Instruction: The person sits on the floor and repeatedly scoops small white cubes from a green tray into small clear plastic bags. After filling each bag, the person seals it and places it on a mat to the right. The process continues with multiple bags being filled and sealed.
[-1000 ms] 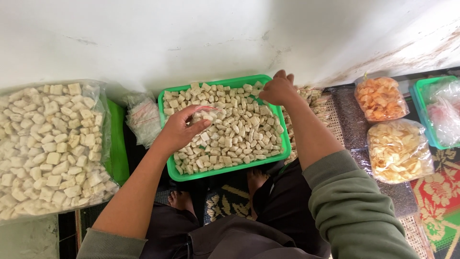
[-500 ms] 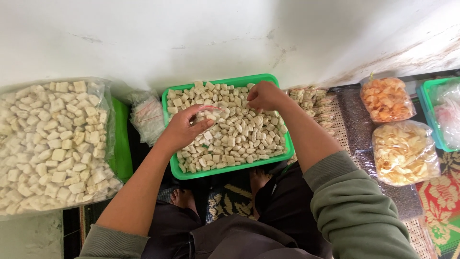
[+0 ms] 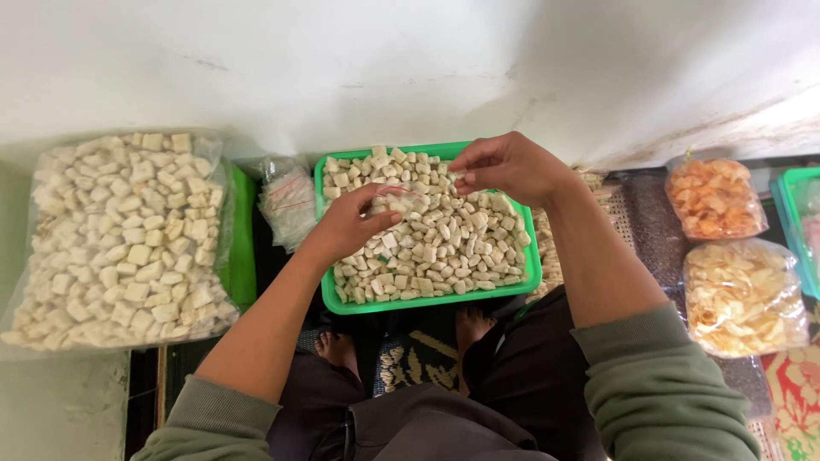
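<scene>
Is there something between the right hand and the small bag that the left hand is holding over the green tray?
Nothing visible. The right hand pinches a pale piece just right of the small clear bag in the left hand. Only open air lies between them, above the pieces in the green tray.

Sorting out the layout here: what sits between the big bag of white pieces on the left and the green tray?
In the head view, a small clear bag with red bands lies between the big bag and the green tray, against the wall.
</scene>
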